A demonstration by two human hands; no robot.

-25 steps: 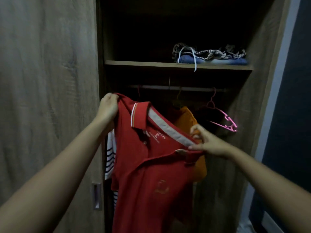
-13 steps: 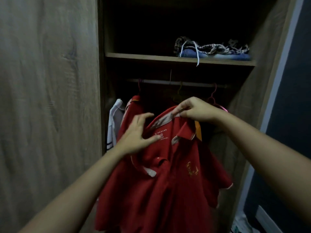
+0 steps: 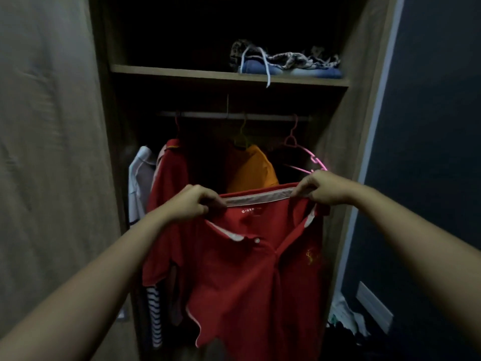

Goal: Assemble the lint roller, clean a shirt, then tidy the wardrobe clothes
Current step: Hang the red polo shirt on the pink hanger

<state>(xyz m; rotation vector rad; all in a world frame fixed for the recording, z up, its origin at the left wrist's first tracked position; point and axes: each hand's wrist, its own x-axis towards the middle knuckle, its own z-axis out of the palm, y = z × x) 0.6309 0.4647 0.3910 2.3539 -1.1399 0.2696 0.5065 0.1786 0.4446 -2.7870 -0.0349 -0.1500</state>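
- the red polo shirt hung in mid-air just in front of the open wardrobe. its front faced the camera and its collar was pulled taut between two hands.
- the left hand pinched the left end of the collar with curled fingers. the right hand gripped the right end the same way.
- the step in hand looked like getting this shirt onto a hanger. an empty pink hanger hung on the rail just beyond the right hand and seemed the likely one.
- to do it well, one hand should keep the collar so the shirt cannot drop, while the other unhooks the hanger.
- the hanger should then go in through the neck, one shoulder at a time. the open placket below the button would give slack, so the collar need not be stretched.
- counted: one shirt held, and two hands, both on it.
- three hanger hooks showed on the rail: a reddish one at the left, a yellow hanger in the middle and the pink one at the right.
- three garments plainly hung there: a white one, a second red one and an orange one.
- striped cloth showed lower left. whether it was a separate garment could not be told.
- one shelf sat above the rail, with one pile of folded clothes at its right.
- loose clothes lay on the floor at the lower right.
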